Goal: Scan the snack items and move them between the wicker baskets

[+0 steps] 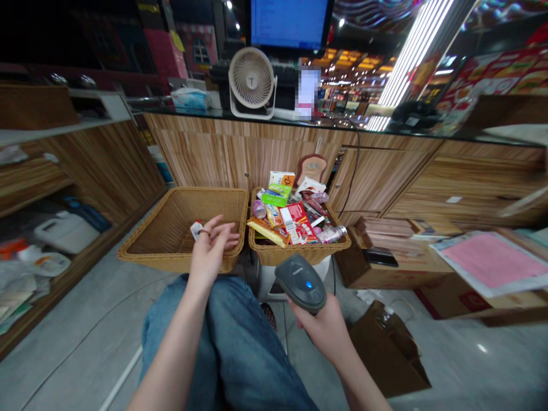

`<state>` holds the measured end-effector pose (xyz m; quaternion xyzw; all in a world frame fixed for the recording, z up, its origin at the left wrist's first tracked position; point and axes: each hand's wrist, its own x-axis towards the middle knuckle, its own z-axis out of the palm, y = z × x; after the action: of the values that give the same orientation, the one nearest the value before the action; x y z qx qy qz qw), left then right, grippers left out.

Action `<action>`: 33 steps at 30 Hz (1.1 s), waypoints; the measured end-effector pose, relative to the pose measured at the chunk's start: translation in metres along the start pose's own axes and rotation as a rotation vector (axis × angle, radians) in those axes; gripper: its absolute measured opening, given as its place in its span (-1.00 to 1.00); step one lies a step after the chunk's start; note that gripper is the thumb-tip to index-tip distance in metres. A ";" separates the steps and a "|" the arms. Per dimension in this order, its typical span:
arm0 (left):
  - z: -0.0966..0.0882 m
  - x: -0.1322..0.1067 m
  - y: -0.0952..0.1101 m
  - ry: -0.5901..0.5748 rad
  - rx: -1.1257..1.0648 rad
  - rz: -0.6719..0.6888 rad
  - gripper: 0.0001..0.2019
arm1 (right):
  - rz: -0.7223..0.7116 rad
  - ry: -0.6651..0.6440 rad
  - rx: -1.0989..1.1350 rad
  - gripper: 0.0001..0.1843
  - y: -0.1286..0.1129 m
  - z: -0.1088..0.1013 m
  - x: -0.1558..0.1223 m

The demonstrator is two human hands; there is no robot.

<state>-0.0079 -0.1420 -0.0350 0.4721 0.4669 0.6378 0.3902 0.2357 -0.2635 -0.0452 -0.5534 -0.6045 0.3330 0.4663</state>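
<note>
My left hand [210, 251] reaches over the left wicker basket [171, 251], which looks empty inside. It pinches a small white item with a red end [196, 229] at the thumb side, while the other fingers spread out to the right. My right hand [323, 331] is closed round the handle of a grey barcode scanner [301, 282] with a blue light on top, held low over my knees. Just ahead of the scanner stands the right wicker basket [299, 254], piled with several packaged goods [295, 220].
I sit in jeans [240, 342] on a grey floor before a wooden counter [265, 151] that carries a small fan [252, 81] and a monitor [289, 23]. Cardboard boxes [377, 257] and a pink sheet [492, 262] lie to the right. Shelves with goods run along the left.
</note>
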 end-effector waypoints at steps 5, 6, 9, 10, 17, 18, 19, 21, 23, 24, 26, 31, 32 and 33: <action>0.030 0.020 -0.005 -0.070 0.445 0.320 -0.46 | -0.001 -0.007 0.006 -0.77 0.000 -0.003 -0.002; 0.038 0.026 -0.007 -0.085 0.517 0.369 -0.45 | -0.003 -0.010 0.007 -0.78 0.000 -0.003 -0.002; 0.059 0.046 -0.017 -0.128 0.624 0.430 -0.43 | -0.013 -0.025 0.010 -0.77 -0.002 -0.001 -0.003; 0.065 0.052 -0.020 -0.143 0.643 0.421 -0.44 | -0.015 -0.029 0.013 -0.77 -0.003 -0.001 -0.003; 0.066 0.056 -0.024 -0.136 0.579 0.386 -0.58 | -0.008 -0.025 0.038 -0.80 -0.002 -0.002 -0.003; 0.064 0.052 -0.022 -0.137 0.507 0.394 -0.58 | -0.010 -0.027 0.039 -0.80 -0.001 -0.002 -0.002; 0.062 0.047 -0.019 -0.146 0.412 0.388 -0.57 | -0.014 -0.027 0.042 -0.80 -0.001 -0.002 -0.001; 0.058 0.037 -0.016 -0.179 0.178 0.327 -0.54 | -0.022 -0.022 0.045 -0.81 -0.002 -0.001 0.000; 0.056 0.030 -0.014 -0.224 -0.054 0.221 -0.49 | -0.034 -0.015 0.045 -0.82 -0.004 0.000 0.002; 0.055 0.028 -0.014 -0.239 -0.146 0.168 -0.48 | -0.041 -0.013 0.042 -0.81 -0.005 0.001 0.003; 0.053 0.028 -0.014 -0.238 -0.268 0.084 -0.48 | -0.055 -0.013 0.033 -0.78 -0.009 0.001 0.005; 0.050 0.034 -0.014 -0.170 -0.416 -0.065 -0.56 | -0.059 -0.011 0.031 -0.73 -0.019 0.000 0.013; 0.050 0.034 -0.013 -0.167 -0.434 -0.091 -0.57 | -0.061 -0.008 0.032 -0.73 -0.021 0.000 0.014; 0.050 0.035 -0.012 -0.164 -0.451 -0.114 -0.57 | -0.064 -0.002 0.033 -0.73 -0.022 0.001 0.016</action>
<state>0.0323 -0.0947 -0.0321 0.3961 0.3052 0.6625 0.5577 0.2274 -0.2517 -0.0225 -0.5256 -0.6169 0.3285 0.4851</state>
